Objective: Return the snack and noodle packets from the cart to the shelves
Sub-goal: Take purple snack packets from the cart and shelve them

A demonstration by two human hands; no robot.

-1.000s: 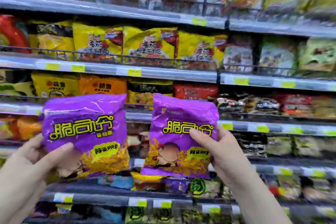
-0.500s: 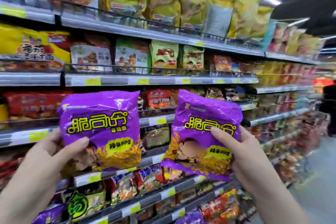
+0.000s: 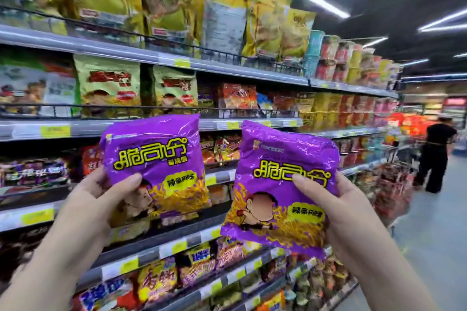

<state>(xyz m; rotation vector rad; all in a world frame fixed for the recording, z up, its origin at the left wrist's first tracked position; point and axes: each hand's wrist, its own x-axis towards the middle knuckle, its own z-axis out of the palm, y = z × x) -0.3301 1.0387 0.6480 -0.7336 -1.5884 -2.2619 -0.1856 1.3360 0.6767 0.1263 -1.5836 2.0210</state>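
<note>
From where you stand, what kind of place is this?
A supermarket aisle, most likely: long shelves packed with snack bags, yellow price tags on the shelf edges, and a shopper further down.

We see a glossy purple plastic packet (image 3: 154, 156) at centre left and a second glossy purple packet (image 3: 285, 179) at centre right. Both carry yellow, black-edged lettering, a lime-yellow patch and an orange-yellow noodle tangle low down. Tall yellow-green plastic bags (image 3: 164, 0) fill the upper left, above pale green bags (image 3: 108, 78) with red labels. Grey metal shelf edges (image 3: 86, 129) bear yellow tags (image 3: 55, 131). At far right we see a person (image 3: 437, 144) in black.
</note>
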